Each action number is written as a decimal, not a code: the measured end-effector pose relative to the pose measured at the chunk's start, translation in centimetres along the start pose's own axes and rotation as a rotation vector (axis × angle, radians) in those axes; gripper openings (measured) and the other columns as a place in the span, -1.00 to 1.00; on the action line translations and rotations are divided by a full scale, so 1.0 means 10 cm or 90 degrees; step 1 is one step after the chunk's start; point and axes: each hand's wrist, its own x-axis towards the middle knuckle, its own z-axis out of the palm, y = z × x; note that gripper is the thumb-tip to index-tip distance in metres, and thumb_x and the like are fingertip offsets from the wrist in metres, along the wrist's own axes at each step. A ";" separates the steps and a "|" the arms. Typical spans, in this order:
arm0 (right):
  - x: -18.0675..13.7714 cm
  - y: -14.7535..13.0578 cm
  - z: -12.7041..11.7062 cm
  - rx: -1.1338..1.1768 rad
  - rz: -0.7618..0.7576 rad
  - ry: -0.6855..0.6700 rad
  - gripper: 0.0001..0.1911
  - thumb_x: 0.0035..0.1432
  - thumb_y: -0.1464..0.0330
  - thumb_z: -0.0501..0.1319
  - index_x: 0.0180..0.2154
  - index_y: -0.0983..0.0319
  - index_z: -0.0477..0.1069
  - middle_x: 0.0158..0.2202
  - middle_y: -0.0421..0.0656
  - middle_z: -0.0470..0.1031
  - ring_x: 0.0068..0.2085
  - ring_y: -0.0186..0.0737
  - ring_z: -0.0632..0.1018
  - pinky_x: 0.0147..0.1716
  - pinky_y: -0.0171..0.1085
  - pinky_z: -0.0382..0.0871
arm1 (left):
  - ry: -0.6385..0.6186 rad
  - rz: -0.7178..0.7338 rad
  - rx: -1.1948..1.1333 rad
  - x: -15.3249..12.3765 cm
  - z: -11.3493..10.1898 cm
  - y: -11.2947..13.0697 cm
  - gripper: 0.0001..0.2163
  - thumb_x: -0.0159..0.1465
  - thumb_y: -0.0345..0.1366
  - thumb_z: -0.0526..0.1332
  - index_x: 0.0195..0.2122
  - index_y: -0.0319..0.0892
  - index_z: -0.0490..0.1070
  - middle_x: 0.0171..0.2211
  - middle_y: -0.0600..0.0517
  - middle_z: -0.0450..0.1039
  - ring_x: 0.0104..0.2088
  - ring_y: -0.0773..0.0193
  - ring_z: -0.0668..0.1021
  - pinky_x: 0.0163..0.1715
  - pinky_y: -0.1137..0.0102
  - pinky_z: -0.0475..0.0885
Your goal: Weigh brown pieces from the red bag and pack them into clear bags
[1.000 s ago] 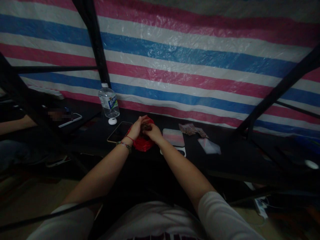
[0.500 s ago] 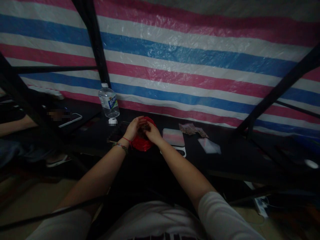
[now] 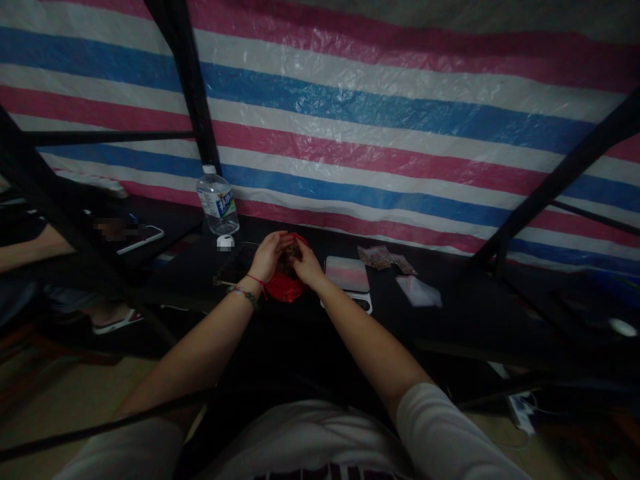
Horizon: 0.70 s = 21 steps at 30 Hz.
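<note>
— Hands first: where do they meet?
— Just below the middle of the frame, a little left of centre, over the black table (image 3: 450,320). The left hand (image 3: 266,255) and the right hand (image 3: 307,268) close in from either side on the red bag (image 3: 285,288).
— And the bag itself?
— It lies on the table between and under them. Its open top is at the fingertips, and its red belly bulges out below the wrists toward the near table edge. A dark brown clump (image 3: 293,252) shows in the opening, between the two hands.
— How are the hands shaped?
— Both curl inward with bent fingers, their tips almost touching over the clump. The left one cups the bag's left rim; the right one lies knuckles up. Whether either pinches the clump or the plastic I cannot tell: it is too dim and too small.
— The arms?
— Both forearms are bare and run up from the lower frame, converging at the bag. Cord bracelets (image 3: 247,290) ring the left wrist.
— Nearby?
— A flat scale (image 3: 347,275) sits just right of the right hand, and a water bottle (image 3: 218,202) stands up and to the left.
</note>
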 end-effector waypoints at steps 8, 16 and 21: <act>0.00 -0.01 -0.01 0.085 0.013 0.029 -0.44 0.08 0.47 0.13 0.16 0.21 0.20 0.12 -0.11 0.36 0.10 -0.28 0.40 0.14 -0.25 0.21 | -0.009 0.027 -0.028 0.06 0.01 0.00 -0.84 0.17 -0.32 0.18 -0.24 -0.24 0.42 -0.29 -0.12 0.53 -0.21 0.18 0.58 -0.09 0.29 0.39; 0.03 0.05 0.02 0.124 -0.006 0.048 -0.39 0.07 0.46 0.15 0.19 0.20 0.17 0.18 -0.09 0.28 0.17 -0.20 0.33 0.19 -0.17 0.13 | 0.049 0.010 0.081 0.08 0.03 -0.08 -0.76 0.19 -0.21 0.14 -0.20 -0.23 0.41 -0.08 -0.11 0.47 -0.04 0.20 0.50 0.02 0.27 0.33; 0.03 0.08 0.04 0.112 -0.005 0.036 -0.38 0.10 0.44 0.14 0.22 0.17 0.13 0.18 -0.09 0.27 0.18 -0.19 0.31 0.19 -0.15 0.12 | 0.024 0.001 0.136 0.06 0.01 -0.15 -0.65 0.24 -0.14 0.06 -0.07 -0.27 0.37 -0.08 -0.17 0.48 -0.09 0.18 0.54 -0.01 0.22 0.36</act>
